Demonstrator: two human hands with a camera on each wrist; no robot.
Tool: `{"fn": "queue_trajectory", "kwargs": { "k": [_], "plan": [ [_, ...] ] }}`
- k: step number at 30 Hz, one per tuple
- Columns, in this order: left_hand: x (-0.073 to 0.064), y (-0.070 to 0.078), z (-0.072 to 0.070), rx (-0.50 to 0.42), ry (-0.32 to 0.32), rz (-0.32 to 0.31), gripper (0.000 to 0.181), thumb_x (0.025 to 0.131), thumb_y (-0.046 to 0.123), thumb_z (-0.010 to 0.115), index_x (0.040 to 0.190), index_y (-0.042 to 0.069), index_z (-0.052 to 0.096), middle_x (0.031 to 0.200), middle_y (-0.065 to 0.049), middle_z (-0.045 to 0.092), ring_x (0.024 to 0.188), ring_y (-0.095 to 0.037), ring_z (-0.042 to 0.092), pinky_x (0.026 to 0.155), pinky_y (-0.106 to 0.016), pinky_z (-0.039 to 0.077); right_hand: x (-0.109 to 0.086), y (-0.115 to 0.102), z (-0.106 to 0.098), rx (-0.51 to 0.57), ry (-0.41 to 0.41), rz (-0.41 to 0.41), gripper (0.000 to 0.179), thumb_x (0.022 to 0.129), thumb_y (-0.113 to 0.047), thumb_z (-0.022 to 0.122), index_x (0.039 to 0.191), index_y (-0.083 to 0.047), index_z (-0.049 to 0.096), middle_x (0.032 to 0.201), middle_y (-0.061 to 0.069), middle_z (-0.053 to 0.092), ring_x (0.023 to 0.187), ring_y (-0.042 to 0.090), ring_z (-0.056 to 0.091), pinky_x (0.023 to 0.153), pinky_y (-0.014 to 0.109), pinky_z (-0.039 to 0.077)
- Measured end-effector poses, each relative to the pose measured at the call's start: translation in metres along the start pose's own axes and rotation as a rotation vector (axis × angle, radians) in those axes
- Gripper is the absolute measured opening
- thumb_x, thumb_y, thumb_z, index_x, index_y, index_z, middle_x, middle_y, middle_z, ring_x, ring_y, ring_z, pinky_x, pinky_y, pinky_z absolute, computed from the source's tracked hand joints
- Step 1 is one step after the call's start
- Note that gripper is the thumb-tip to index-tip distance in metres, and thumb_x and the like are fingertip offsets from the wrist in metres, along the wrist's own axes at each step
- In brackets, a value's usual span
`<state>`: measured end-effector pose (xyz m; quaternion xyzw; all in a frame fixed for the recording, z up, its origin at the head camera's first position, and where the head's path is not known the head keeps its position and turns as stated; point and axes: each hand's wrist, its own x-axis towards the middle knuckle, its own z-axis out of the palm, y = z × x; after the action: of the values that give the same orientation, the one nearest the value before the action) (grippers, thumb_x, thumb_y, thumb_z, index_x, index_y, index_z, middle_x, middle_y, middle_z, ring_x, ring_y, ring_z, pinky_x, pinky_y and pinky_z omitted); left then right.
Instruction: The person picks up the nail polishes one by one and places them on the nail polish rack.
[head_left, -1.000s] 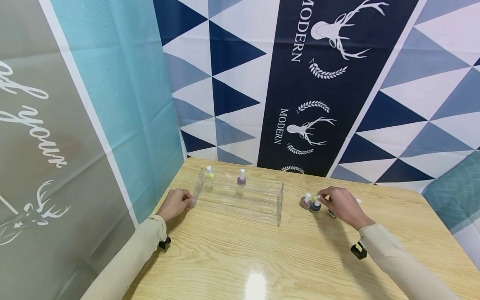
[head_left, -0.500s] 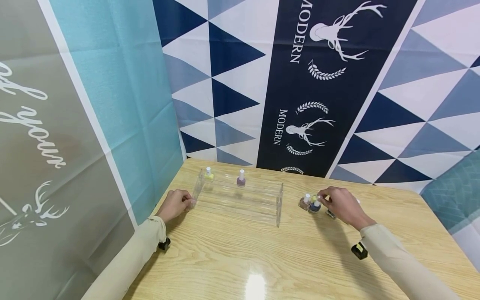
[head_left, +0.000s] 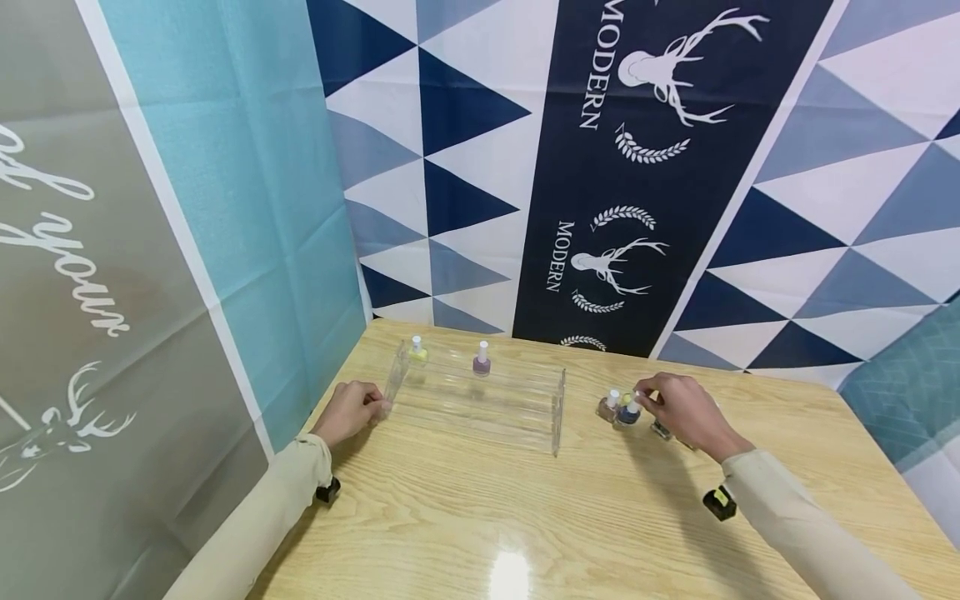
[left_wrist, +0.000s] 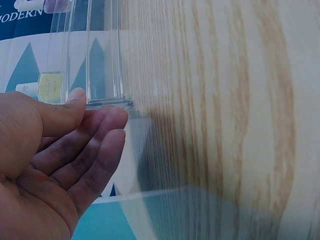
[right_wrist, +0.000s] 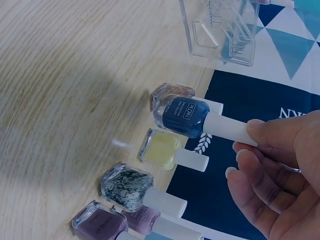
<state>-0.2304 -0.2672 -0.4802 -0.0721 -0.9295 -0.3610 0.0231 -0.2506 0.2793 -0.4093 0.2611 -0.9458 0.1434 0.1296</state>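
- Right wrist view: pinching a blue bottle [right_wrist: 186, 116] by its white cap [right_wrist: 225, 128] with the right hand [right_wrist: 300, 185], between thumb and fingertips, with the lower fingers loosely bent.
- Head view: holding the blue bottle just left of the right hand, at its fingertips; cannot tell whether resting on the worktop [head_left: 450, 517] or slightly lifted.
- With a brown bottle [right_wrist: 172, 90] just left of the blue bottle, a pale yellow bottle [right_wrist: 162, 149] close by on the far side, and a speckled bottle [right_wrist: 127, 187] to the right, beneath the right hand.
- Farther right, with two purple bottles [right_wrist: 102, 224] side by side.
- Left wrist view: gripping the near left corner of a clear rack [head_left: 558, 412] with the left hand [left_wrist: 55, 160], between thumb and bent fingers.
- Along the rack's far side, with a yellow-green bottle [head_left: 418, 355] at left and a lilac bottle [head_left: 482, 366] near the middle, well apart.
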Motion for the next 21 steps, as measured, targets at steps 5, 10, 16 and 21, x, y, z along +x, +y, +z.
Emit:
{"fn": "queue_trajectory", "kwargs": {
  "k": [5, 10, 16, 21],
  "plan": [
    [0.000, -0.001, 0.000, -0.003, 0.010, 0.017, 0.018, 0.099, 0.011, 0.070, 0.082, 0.007, 0.073, 0.066, -0.001, 0.067, 0.058, -0.017, 0.064, 0.051, -0.031, 0.046, 0.001, -0.003, -0.003, -0.005, 0.015, -0.020, 0.006, 0.093, -0.006, 0.076, 0.097, -0.003, 0.079, 0.087, 0.005, 0.074, 0.067, 0.010, 0.064, 0.062, 0.036, 0.055],
    [-0.001, -0.002, 0.000, -0.005, 0.013, 0.028, 0.017, 0.099, 0.011, 0.071, 0.083, 0.006, 0.073, 0.066, -0.001, 0.067, 0.058, -0.016, 0.064, 0.051, -0.032, 0.046, 0.002, -0.007, -0.006, -0.010, 0.014, -0.021, 0.006, 0.093, -0.007, 0.076, 0.096, -0.004, 0.079, 0.087, 0.005, 0.074, 0.067, 0.009, 0.064, 0.062, 0.035, 0.055],
    [-0.001, -0.002, 0.000, -0.009, 0.011, 0.033, 0.017, 0.098, 0.012, 0.072, 0.083, 0.006, 0.073, 0.066, -0.001, 0.067, 0.058, -0.017, 0.064, 0.051, -0.033, 0.047, 0.002, -0.011, -0.010, 0.002, 0.014, -0.019, 0.004, 0.093, -0.005, 0.076, 0.095, -0.005, 0.080, 0.086, 0.004, 0.074, 0.066, 0.007, 0.063, 0.061, 0.034, 0.054],
    [-0.001, -0.001, -0.001, -0.003, 0.012, 0.037, 0.017, 0.098, 0.012, 0.072, 0.082, 0.007, 0.074, 0.066, -0.002, 0.068, 0.058, -0.018, 0.064, 0.052, -0.033, 0.047, 0.003, -0.014, -0.014, 0.009, 0.001, -0.013, 0.005, 0.093, -0.006, 0.076, 0.096, -0.005, 0.080, 0.087, 0.004, 0.075, 0.065, 0.005, 0.061, 0.061, 0.032, 0.053]
  ]
}}
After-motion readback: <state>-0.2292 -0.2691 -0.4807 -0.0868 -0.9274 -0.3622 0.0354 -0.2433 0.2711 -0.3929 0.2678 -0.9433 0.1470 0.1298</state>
